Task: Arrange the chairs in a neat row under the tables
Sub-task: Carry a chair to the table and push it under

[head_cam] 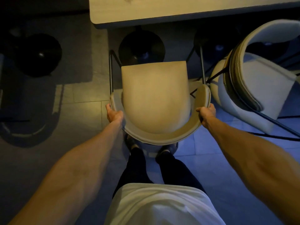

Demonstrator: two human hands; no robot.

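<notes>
A beige chair (155, 95) with a curved backrest and thin black legs stands directly in front of me, its seat facing the light wooden table (178, 8) above. My left hand (113, 113) grips the left side of the backrest rim. On the right side of that rim my right hand (207, 113) is closed. The seat's front edge lies just short of the table edge. A second, paler chair (253, 82) stands to the right, tilted and partly under the table.
Round black table bases (142, 46) sit on the floor under the table, another dark base (39, 54) at the far left. My feet (151, 148) stand just behind the chair. Tiled floor extends to the left and right of me.
</notes>
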